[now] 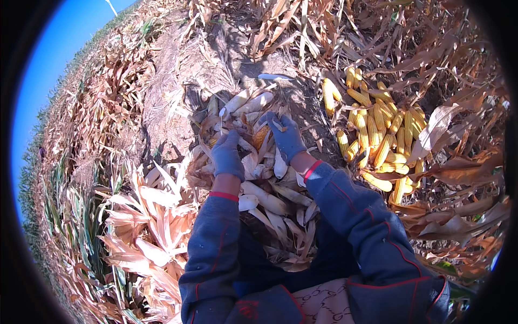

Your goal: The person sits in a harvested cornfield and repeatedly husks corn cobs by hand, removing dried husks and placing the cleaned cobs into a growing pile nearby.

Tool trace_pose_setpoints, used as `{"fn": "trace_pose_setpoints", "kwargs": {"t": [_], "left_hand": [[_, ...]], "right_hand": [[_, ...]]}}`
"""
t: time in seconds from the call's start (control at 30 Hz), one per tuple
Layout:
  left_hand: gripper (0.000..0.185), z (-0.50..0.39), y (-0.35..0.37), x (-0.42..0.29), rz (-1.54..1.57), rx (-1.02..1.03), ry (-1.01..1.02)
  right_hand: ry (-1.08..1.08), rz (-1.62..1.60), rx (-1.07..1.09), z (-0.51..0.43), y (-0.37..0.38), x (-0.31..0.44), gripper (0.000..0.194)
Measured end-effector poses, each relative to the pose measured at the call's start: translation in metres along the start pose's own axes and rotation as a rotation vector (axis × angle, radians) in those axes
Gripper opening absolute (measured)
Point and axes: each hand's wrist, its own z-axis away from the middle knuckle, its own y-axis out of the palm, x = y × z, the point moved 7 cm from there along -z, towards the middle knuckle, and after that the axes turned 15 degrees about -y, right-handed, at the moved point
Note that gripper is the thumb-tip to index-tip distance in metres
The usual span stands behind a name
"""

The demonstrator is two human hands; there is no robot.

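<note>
My left hand (pixel 227 156), in a grey-blue glove, has its fingers curled around dry corn husk (pixel 246 145). My right hand (pixel 286 137), gloved alike, is just across from it; a tan scrap of husk (pixel 279 126) shows at its fingers. Between the hands is a partly bared ear of corn (pixel 260 138), its orange-yellow kernels framed by loose husk. Whether either hand touches the ear itself is hard to see. Around and below them lies a heap of corn ears in pale husks (pixel 267 198), reaching back toward my legs.
A pile of husked yellow corn ears (pixel 380 129) lies on the ground to the right. Stripped pale husks (pixel 156 227) are heaped at left. Dry corn stalks and leaves (pixel 449 60) cover the right side, and bare soil (pixel 170 73) shows beyond the heap.
</note>
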Motion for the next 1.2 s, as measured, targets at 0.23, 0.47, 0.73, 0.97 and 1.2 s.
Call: {"fn": "trace_pose_setpoints", "kwargs": {"t": [0.23, 0.47, 0.73, 0.97, 1.2], "left_hand": [[0.021, -0.023, -0.109, -0.057, 0.276, -0.233, 0.06], [0.022, -0.027, -0.162, -0.085, -0.496, -0.649, 0.088], [0.084, 0.025, -0.002, 0.017, -0.572, 0.183, -0.472], [0.096, 0.03, 0.033, 0.042, -0.216, 0.231, -0.589], [0.091, 0.023, 0.03, 0.044, -0.102, 0.394, -0.578]], "right_hand": [[0.162, -0.675, -0.428, -0.038, -0.077, -0.036, 0.029], [-0.06, -0.853, -0.519, -0.053, -0.102, -0.021, 0.023], [-0.062, -0.498, -0.383, -0.036, -0.057, 0.005, 0.016], [-0.085, -0.85, 0.036, -0.005, -0.012, 0.058, 0.028], [-0.142, -0.764, 0.104, 0.008, -0.007, 0.071, 0.025]]}}
